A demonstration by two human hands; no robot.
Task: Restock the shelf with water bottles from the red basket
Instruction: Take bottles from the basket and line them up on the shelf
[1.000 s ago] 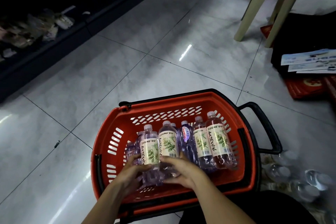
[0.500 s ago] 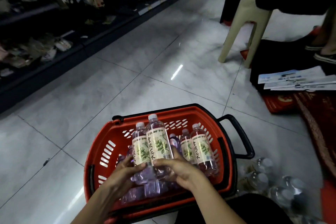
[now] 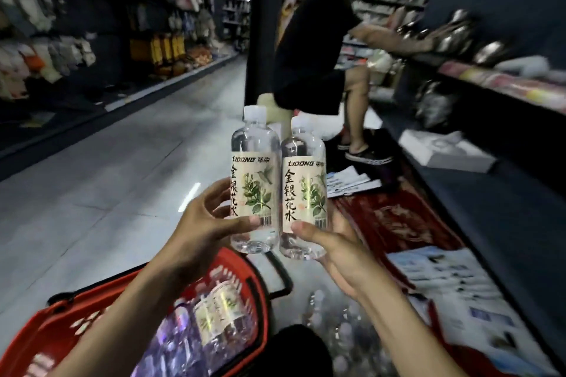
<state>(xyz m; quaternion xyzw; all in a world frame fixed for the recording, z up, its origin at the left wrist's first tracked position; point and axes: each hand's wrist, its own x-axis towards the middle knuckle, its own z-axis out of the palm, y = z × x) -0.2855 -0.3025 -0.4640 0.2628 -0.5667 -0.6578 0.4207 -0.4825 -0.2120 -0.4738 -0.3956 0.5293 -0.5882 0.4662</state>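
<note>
Two water bottles held up side by side above the red basket.

The left hand [image 3: 202, 223] grips the left bottle [image 3: 254, 180] near its bottom, with the thumb on the front of the label and the fingers behind. The right hand [image 3: 333, 248] grips the right bottle [image 3: 303, 190] in the same way. Both bottles stand upright, just beside each other, and carry white caps and beige labels with a green plant. The red basket [image 3: 61, 324] is on the floor [image 3: 122, 177] below the left arm, and more bottles [image 3: 214, 315] lie inside it. The dark shelf [image 3: 490, 138] runs along the right side. Further back, a person in black [image 3: 309, 49] sits facing this shelf.
</note>
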